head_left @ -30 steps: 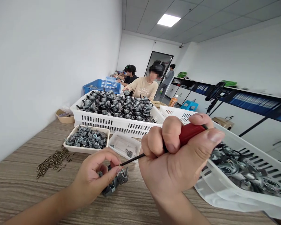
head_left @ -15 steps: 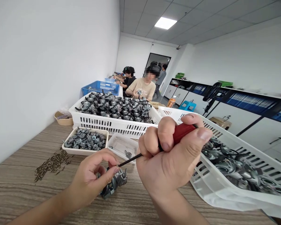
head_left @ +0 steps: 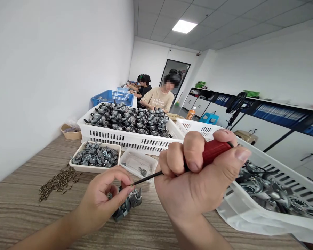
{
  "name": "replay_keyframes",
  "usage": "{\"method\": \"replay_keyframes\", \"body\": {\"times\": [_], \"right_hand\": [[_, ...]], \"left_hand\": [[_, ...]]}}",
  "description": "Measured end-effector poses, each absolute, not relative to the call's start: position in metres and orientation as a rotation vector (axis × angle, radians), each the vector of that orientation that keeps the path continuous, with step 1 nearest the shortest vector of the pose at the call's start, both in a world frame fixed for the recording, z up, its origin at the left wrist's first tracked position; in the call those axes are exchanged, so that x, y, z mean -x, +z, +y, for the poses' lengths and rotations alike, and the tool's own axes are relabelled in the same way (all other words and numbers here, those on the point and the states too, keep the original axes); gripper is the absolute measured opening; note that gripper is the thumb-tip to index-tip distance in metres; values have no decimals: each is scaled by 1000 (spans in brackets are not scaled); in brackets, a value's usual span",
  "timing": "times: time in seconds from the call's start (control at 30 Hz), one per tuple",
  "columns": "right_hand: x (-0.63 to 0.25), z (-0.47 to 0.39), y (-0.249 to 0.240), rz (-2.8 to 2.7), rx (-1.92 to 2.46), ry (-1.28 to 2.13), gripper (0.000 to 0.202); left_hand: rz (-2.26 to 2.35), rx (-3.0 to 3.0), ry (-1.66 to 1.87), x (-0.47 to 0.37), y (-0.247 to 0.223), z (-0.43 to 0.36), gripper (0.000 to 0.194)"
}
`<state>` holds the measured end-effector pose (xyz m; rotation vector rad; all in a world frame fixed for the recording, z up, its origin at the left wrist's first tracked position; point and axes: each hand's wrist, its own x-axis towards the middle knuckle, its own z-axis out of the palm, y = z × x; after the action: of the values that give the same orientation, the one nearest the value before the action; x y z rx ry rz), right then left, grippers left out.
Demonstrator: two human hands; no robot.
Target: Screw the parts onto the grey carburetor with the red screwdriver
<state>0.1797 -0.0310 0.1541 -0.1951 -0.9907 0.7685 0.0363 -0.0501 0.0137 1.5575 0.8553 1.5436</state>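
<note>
Screwdriver (head_left: 198, 156) in right hand (head_left: 195, 184)

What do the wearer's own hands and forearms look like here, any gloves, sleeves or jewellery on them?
Both are bare. The left hand has no glove, ring or watch, and its forearm shows no sleeve as far as the frame's edge. The right hand is likewise ungloved and ringless, with short, plain nails and a bare wrist. No bands, markings or bandages show on either.
</note>
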Motion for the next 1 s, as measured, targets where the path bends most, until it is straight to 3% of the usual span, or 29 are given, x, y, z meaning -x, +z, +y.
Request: {"method": "replay_keyframes", "body": {"times": [1.0], "right_hand": [[-190, -30, 142, -1212, 86, 818, 17]], "left_hand": [[852, -1739, 1634, -36, 11, -49, 8]]}}
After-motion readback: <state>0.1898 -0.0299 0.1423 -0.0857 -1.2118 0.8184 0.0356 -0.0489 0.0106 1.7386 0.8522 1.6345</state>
